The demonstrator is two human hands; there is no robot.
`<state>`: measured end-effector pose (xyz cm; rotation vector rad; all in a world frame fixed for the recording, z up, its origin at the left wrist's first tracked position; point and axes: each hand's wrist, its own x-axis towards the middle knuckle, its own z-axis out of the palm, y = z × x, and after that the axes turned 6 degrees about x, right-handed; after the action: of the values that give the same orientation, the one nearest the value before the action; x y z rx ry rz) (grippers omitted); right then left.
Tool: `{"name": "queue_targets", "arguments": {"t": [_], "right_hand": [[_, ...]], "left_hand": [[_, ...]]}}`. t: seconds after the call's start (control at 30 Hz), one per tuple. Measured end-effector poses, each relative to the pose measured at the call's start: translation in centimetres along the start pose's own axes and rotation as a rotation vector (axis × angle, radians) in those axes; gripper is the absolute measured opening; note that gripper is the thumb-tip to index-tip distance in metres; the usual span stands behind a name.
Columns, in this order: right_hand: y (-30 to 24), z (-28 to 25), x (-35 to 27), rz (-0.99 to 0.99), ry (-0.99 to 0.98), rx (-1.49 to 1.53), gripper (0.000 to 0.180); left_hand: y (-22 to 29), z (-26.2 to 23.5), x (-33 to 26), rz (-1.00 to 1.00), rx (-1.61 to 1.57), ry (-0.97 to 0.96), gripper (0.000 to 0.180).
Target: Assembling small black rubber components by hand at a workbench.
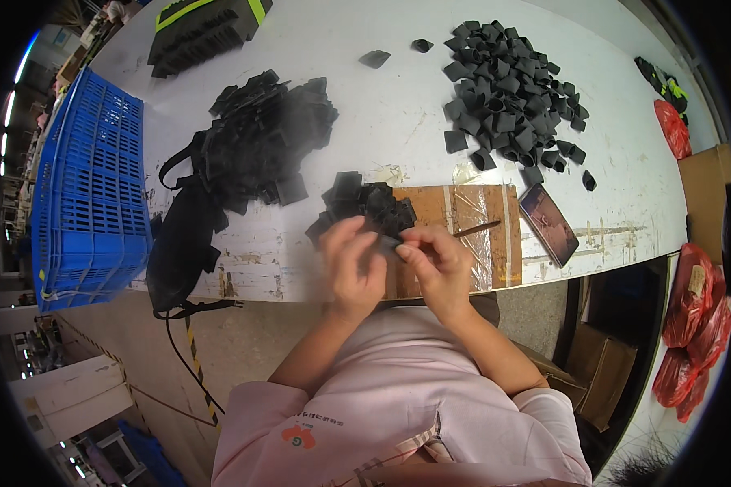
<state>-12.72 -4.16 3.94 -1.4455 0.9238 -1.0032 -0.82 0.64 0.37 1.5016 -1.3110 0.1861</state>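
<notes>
My left hand (353, 264) and my right hand (434, 264) meet over the near edge of the white table (382, 105), pinching one small black strap piece (388, 241) between their fingertips. Just beyond the hands lies a small pile of black strap pieces (365, 203). A thin dark stick-like tool (475, 230) lies on a brown taped board (479, 211) close to my right hand; I cannot tell whether the fingers touch it.
A big heap of black straps (260, 138) lies at the left, a pile of folded black loops (508, 93) at the far right. A phone (548, 223) rests beside the board. A blue crate (89, 187) stands at the left. Red bags (694, 325) and cardboard boxes (601, 365) sit below right.
</notes>
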Motion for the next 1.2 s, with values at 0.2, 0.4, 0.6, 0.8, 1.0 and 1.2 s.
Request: {"name": "queue_targets", "arguments": {"t": [0.2, 0.4, 0.6, 0.8, 1.0, 1.2], "right_hand": [[0.0, -1.2, -0.5, -0.559, 0.052, -0.278, 0.029], [-1.5, -2.0, -0.8, -0.368, -0.067, -0.258, 0.036], [-0.6, -2.5, -1.3, -0.557, 0.099, -0.459, 0.026], [-0.8, -3.0, -1.1, -0.694, 0.124, -0.592, 0.026], [-0.6, -3.3, -1.0, -0.742, 0.078, -0.624, 0.027], [-2.8, -3.6, -1.1, -0.520, 0.038, -0.578, 0.027]], "left_hand": [[2.0, -0.8, 1.7, -0.951, -1.199, -0.265, 0.027], [1.9, -0.6, 2.0, -0.718, -1.093, -0.470, 0.011], [3.1, -0.2, 2.2, -0.995, -1.172, -0.294, 0.014], [4.2, -1.0, 2.4, -1.052, -0.899, -0.235, 0.015], [4.3, -1.0, 2.8, -1.194, -0.972, -0.356, 0.005], [3.8, -0.8, 2.7, -1.084, -0.884, -0.384, 0.005]]}}
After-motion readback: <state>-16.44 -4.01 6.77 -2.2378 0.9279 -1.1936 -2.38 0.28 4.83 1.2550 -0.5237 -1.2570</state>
